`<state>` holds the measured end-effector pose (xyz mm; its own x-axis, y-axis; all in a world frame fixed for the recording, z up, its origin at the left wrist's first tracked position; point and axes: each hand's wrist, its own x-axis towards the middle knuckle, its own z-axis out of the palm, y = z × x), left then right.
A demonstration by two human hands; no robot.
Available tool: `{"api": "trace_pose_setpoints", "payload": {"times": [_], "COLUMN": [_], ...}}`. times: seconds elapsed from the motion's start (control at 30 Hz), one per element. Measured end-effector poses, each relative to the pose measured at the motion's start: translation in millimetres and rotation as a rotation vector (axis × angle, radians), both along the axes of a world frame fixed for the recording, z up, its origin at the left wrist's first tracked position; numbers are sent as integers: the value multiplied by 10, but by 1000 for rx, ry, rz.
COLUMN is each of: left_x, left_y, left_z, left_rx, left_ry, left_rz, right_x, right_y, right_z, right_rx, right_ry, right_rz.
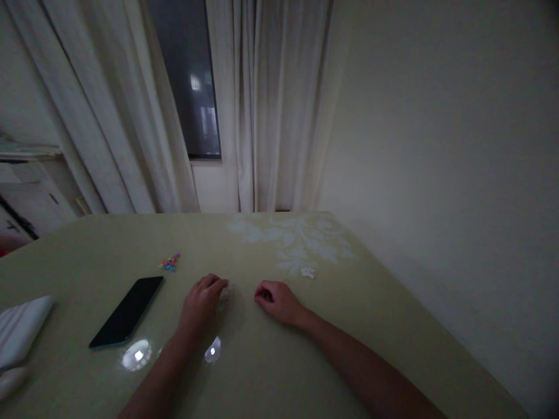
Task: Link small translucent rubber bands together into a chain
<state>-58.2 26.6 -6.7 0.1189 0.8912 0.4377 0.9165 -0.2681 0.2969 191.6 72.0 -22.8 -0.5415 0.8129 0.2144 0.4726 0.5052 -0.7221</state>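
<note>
Head view: left hand (203, 297) bent over faint clear item (224, 298) on table (262, 366); whether fingers pinch it, too dim to say. Right hand (279, 301) apart from left, fingers curled in; anything pinched stays hidden. Small coloured pieces (169, 263) loose near phone (126, 313); white scrap (308, 272) just past right hand. Likely risks: clear item knocked aside, being barely visible on glossy surface; pieces scattered by left arm sweeping outward.
</note>
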Motion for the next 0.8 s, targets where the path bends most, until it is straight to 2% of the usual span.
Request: {"api": "trace_pose_setpoints", "payload": {"times": [0.1, 0.23, 0.4, 0.53, 0.63, 0.7, 0.8], "left_x": [23, 2, -282, -503, -498, -438, -339], "left_y": [-11, 43, 79, -4, -34, -27, -10], "left_z": [8, -16, -68, -98, -103, -95, -76], "left_rx": [-13, -20, -26, -211, -235, -228, -252], "left_ry": [49, 10, -127, -181, -232, -265, -288], "left_rz": [-12, -38, 52, -38, -64, -74, -80], "right_x": [3, 3, 17, 10, -8, 8, 140], "right_y": [10, 7, 0, -26, -38, 5, 174], "right_z": [-11, -20, 11, 9, 6, 37, 179], "right_rx": [8, 22, 18, 25, 22, 18, 65], "right_ry": [2, 14, 11, 18, 37, 96, 214], "right_rz": [5, 18, 16, 35, 34, -15, -225]}}
